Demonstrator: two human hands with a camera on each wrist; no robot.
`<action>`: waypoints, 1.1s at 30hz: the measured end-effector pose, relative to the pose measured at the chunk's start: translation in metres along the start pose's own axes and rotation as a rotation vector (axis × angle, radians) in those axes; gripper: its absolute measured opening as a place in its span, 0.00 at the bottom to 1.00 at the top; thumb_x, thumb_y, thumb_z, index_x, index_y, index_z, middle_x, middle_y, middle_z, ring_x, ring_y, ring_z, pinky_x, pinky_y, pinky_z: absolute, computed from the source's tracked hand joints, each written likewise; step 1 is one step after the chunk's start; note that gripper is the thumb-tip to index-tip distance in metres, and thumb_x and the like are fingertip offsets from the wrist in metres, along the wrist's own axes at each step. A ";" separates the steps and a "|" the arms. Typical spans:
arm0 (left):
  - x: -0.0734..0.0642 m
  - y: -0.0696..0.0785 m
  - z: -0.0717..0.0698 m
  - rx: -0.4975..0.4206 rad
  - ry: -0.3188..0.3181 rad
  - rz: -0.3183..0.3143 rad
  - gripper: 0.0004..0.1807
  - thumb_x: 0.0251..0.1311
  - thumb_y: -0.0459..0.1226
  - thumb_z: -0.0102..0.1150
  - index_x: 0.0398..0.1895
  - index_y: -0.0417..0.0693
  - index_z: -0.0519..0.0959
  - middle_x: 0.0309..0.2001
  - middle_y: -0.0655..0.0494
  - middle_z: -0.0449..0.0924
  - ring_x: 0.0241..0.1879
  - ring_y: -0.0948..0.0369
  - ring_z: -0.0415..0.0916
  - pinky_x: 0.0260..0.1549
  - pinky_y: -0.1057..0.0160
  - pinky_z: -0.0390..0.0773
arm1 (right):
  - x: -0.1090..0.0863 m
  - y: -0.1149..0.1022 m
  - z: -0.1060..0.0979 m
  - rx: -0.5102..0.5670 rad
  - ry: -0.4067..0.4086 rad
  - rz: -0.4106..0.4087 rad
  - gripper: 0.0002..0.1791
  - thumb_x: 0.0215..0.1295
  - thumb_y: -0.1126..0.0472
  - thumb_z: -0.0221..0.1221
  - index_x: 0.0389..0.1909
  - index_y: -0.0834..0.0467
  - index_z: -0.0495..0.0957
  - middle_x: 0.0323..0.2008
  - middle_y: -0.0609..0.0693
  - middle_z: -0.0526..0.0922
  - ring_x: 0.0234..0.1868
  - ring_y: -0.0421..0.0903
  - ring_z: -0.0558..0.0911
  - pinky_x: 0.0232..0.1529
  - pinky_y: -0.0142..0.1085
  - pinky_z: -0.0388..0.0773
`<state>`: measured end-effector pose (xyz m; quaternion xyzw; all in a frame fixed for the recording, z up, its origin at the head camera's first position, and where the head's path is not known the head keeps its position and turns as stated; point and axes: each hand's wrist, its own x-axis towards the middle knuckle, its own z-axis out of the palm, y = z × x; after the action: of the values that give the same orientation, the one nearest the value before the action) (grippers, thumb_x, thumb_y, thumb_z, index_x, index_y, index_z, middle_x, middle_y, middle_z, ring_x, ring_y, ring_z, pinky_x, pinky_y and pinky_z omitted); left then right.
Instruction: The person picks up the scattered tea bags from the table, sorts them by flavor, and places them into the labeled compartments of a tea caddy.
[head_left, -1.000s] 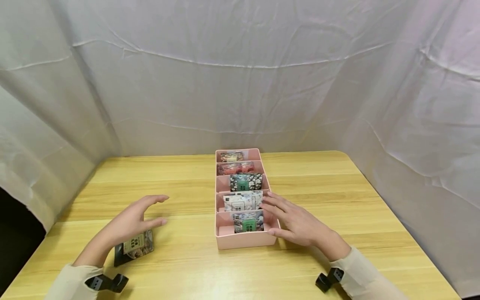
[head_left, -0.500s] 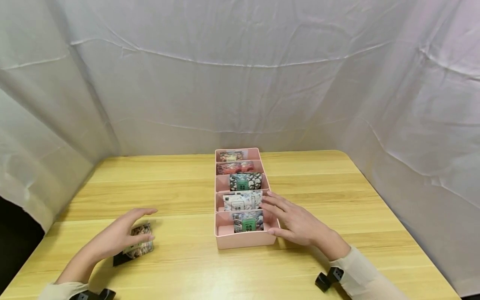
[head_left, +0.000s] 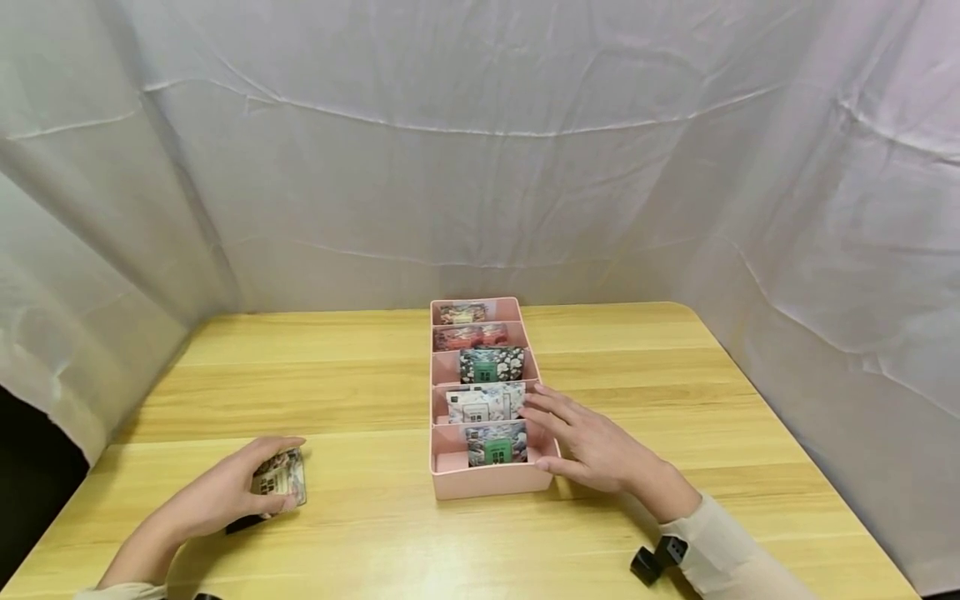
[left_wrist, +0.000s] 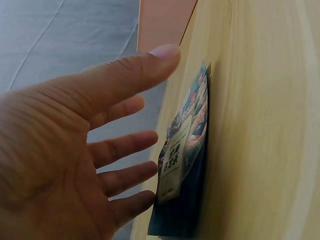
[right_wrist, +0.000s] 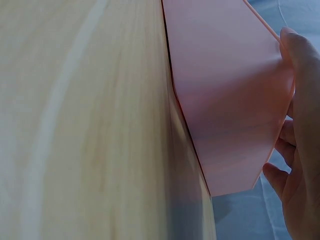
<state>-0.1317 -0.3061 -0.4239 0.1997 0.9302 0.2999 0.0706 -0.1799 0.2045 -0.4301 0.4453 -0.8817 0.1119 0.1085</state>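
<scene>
My left hand (head_left: 217,496) hovers over a flat sachet (head_left: 279,477) on the left side of the table. Thumb and fingers are spread on either side of it. In the left wrist view this sachet (left_wrist: 186,140) has a dark end, a floral print and a pale label; the fingertips come close to its edge, and contact is hard to tell. At the centre stands a pink divided box (head_left: 491,483). My right hand (head_left: 592,446) rests on its right rim near the front corner, fingers loosely extended. In the right wrist view the box's outer wall (right_wrist: 230,100) shows beside the thumb and fingers.
The box holds printed sachets in a row of compartments: a green-labelled one (head_left: 497,443) in front, white ones (head_left: 486,404), a dark floral one (head_left: 491,365), red ones (head_left: 468,336) and a brownish one (head_left: 462,313) at the back. A pale curtain (head_left: 480,167) surrounds the wooden table (head_left: 375,533).
My left hand has moved down and slightly left, lowering over the sachet, which has hardly moved. The right hand and the box stay where they were.
</scene>
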 end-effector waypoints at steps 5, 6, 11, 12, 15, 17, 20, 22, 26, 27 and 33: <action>0.000 -0.004 0.003 -0.012 -0.007 -0.013 0.48 0.51 0.59 0.68 0.70 0.45 0.65 0.65 0.38 0.67 0.61 0.42 0.67 0.55 0.38 0.70 | -0.001 0.000 0.000 0.006 0.000 0.004 0.36 0.70 0.39 0.52 0.73 0.55 0.62 0.73 0.54 0.59 0.75 0.52 0.53 0.68 0.52 0.62; 0.000 -0.005 0.003 -0.015 -0.009 -0.014 0.48 0.50 0.59 0.68 0.70 0.44 0.65 0.65 0.37 0.66 0.61 0.41 0.66 0.55 0.37 0.70 | -0.001 0.000 0.000 0.005 -0.002 0.005 0.36 0.70 0.39 0.52 0.73 0.55 0.62 0.73 0.54 0.59 0.75 0.52 0.53 0.68 0.52 0.62; -0.001 -0.009 0.003 0.025 -0.004 -0.035 0.49 0.49 0.59 0.70 0.70 0.44 0.65 0.64 0.36 0.66 0.53 0.49 0.72 0.49 0.49 0.76 | 0.000 -0.001 -0.002 0.008 0.006 0.002 0.36 0.70 0.39 0.52 0.72 0.56 0.63 0.73 0.54 0.59 0.75 0.53 0.54 0.67 0.53 0.63; -0.002 -0.011 0.003 0.037 -0.001 -0.038 0.49 0.48 0.59 0.70 0.70 0.44 0.65 0.63 0.36 0.67 0.51 0.50 0.72 0.47 0.50 0.76 | 0.000 -0.001 -0.002 0.007 0.008 0.000 0.36 0.70 0.39 0.52 0.72 0.56 0.63 0.73 0.54 0.60 0.75 0.53 0.54 0.67 0.53 0.63; -0.005 -0.014 0.002 0.064 0.019 -0.045 0.49 0.47 0.58 0.72 0.69 0.43 0.66 0.62 0.35 0.68 0.51 0.49 0.73 0.45 0.50 0.76 | 0.001 -0.001 -0.002 0.006 0.014 -0.007 0.36 0.70 0.39 0.51 0.72 0.56 0.63 0.73 0.54 0.60 0.74 0.54 0.55 0.67 0.53 0.63; -0.006 -0.017 0.001 0.077 0.035 -0.048 0.49 0.46 0.57 0.73 0.68 0.41 0.67 0.61 0.34 0.69 0.54 0.45 0.72 0.47 0.46 0.76 | 0.001 -0.001 -0.002 0.005 0.014 -0.009 0.36 0.71 0.38 0.50 0.72 0.57 0.63 0.73 0.55 0.60 0.74 0.54 0.55 0.67 0.53 0.63; -0.007 -0.021 0.000 0.083 0.053 -0.053 0.49 0.46 0.55 0.74 0.68 0.39 0.67 0.60 0.32 0.69 0.56 0.39 0.70 0.50 0.40 0.74 | 0.000 -0.001 -0.001 0.013 0.016 -0.008 0.37 0.72 0.37 0.48 0.71 0.57 0.63 0.73 0.55 0.60 0.74 0.54 0.55 0.68 0.53 0.62; -0.007 -0.023 0.000 0.095 0.063 -0.055 0.49 0.46 0.53 0.75 0.67 0.36 0.67 0.60 0.31 0.69 0.57 0.37 0.69 0.51 0.38 0.73 | 0.000 0.000 0.000 0.012 0.020 -0.009 0.37 0.72 0.37 0.47 0.71 0.57 0.64 0.73 0.55 0.61 0.74 0.54 0.55 0.68 0.53 0.62; -0.009 -0.026 -0.001 0.124 0.078 -0.055 0.50 0.44 0.51 0.76 0.65 0.31 0.67 0.58 0.30 0.70 0.57 0.35 0.69 0.52 0.36 0.71 | 0.000 0.000 0.000 0.020 0.019 -0.008 0.37 0.72 0.37 0.47 0.71 0.57 0.64 0.73 0.55 0.61 0.74 0.54 0.55 0.68 0.53 0.62; -0.009 -0.027 -0.001 0.133 0.081 -0.054 0.50 0.44 0.51 0.76 0.65 0.30 0.67 0.58 0.29 0.71 0.57 0.34 0.69 0.52 0.36 0.71 | 0.000 0.000 0.000 0.019 0.019 -0.008 0.37 0.72 0.37 0.47 0.71 0.57 0.64 0.72 0.55 0.61 0.74 0.54 0.55 0.68 0.53 0.62; -0.009 -0.026 -0.001 0.162 0.084 -0.074 0.50 0.43 0.51 0.76 0.64 0.28 0.67 0.56 0.29 0.72 0.55 0.33 0.69 0.51 0.34 0.71 | 0.001 -0.001 -0.001 0.026 0.011 -0.004 0.36 0.71 0.38 0.50 0.71 0.57 0.63 0.73 0.55 0.61 0.74 0.54 0.55 0.68 0.53 0.62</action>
<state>-0.1326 -0.3294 -0.4387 0.1575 0.9602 0.2290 0.0263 -0.1793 0.2036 -0.4288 0.4480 -0.8786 0.1254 0.1079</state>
